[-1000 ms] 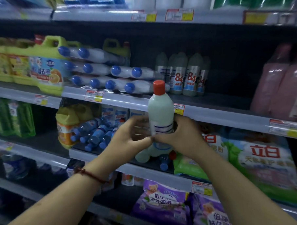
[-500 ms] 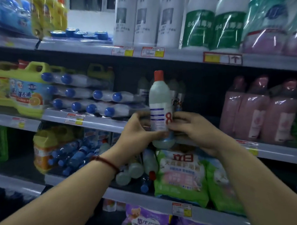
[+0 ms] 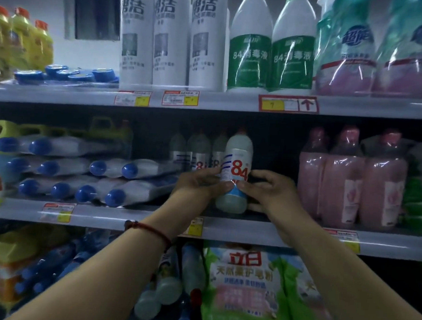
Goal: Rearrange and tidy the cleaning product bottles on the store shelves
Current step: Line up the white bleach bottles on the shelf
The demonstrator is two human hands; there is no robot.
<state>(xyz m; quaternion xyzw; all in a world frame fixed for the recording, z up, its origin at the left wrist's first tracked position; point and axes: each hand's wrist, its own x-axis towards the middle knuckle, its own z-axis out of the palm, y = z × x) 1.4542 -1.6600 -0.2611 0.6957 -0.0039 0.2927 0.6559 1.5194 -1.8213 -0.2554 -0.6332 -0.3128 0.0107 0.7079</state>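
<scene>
On the middle shelf (image 3: 142, 221), a white bottle marked 84 (image 3: 237, 170) stands upright near the front edge, its base at the shelf board, though I cannot tell whether it rests there. The left hand (image 3: 199, 186) grips its lower body from the left with curled fingers, and the right hand (image 3: 269, 193) grips it from the right, thumb on the lower edge of the label. A red cord bracelet (image 3: 151, 229) circles the left wrist. Just behind and to the left of the bottle stands a row of like bottles (image 3: 198, 149), dim in the shadow at the back. Further left, blue-capped bottles (image 3: 95, 176) lie on their sides in a stack, caps toward the aisle, crowding that side. To the right, apart from the right hand, stand wrapped pink bottles (image 3: 342, 180). Between those two groups is the gap where the held bottle sits. Above, the top shelf (image 3: 219, 101) carries tall white bottles (image 3: 171, 37) and green-labelled bottles (image 3: 249, 52). Below the forearms, a green bag (image 3: 245, 282) fills the lower shelf.
</scene>
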